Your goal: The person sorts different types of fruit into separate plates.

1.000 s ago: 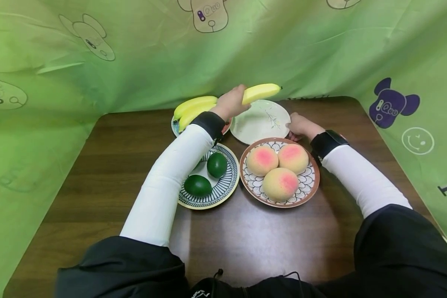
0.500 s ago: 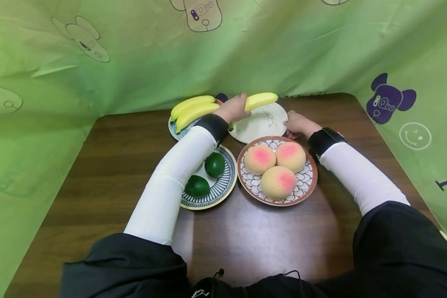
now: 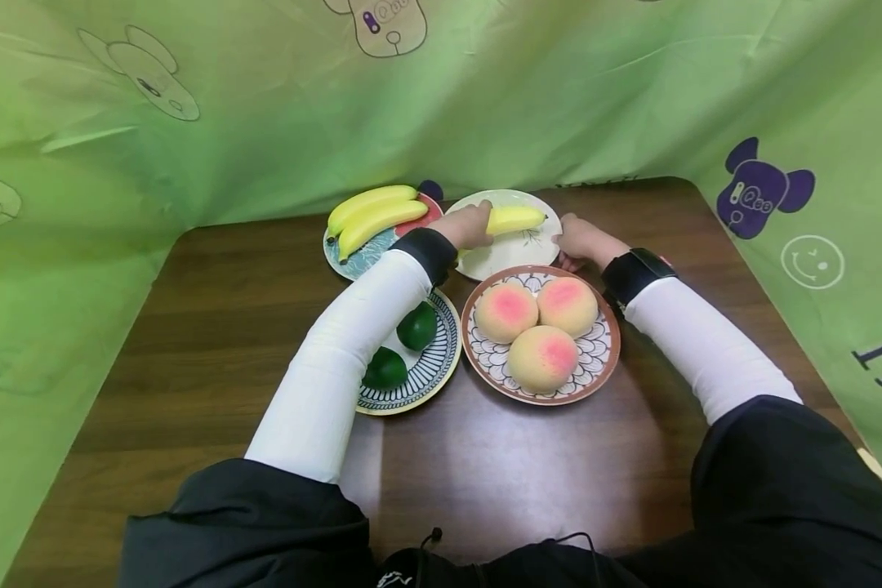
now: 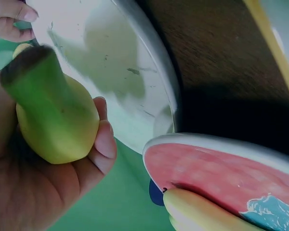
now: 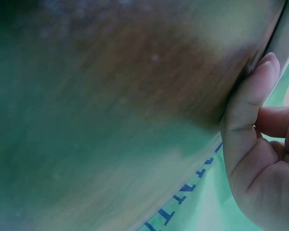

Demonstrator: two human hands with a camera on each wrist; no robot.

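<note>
My left hand (image 3: 474, 226) grips a yellow banana (image 3: 515, 219) by its stem end, low over the white plate (image 3: 510, 249) at the back of the table. In the left wrist view the fingers (image 4: 103, 144) curl round the banana (image 4: 55, 120) beside the white plate (image 4: 135, 77). My right hand (image 3: 575, 239) holds the right rim of that plate, with its thumb (image 5: 248, 101) against the edge and the other fingers curled. Two more bananas (image 3: 373, 215) lie on a red and blue plate (image 3: 356, 260) to the left.
Three peaches (image 3: 540, 322) fill a brown-rimmed plate (image 3: 603, 363) at the centre. Two avocados (image 3: 416, 325) sit on a striped plate (image 3: 441, 367) under my left forearm. Green printed cloth (image 3: 191, 122) walls in the brown table (image 3: 485, 474) on three sides.
My left hand has brought the banana down and toward me, from above the far rim to just over the white plate. My right hand has stayed at the plate's rim.
</note>
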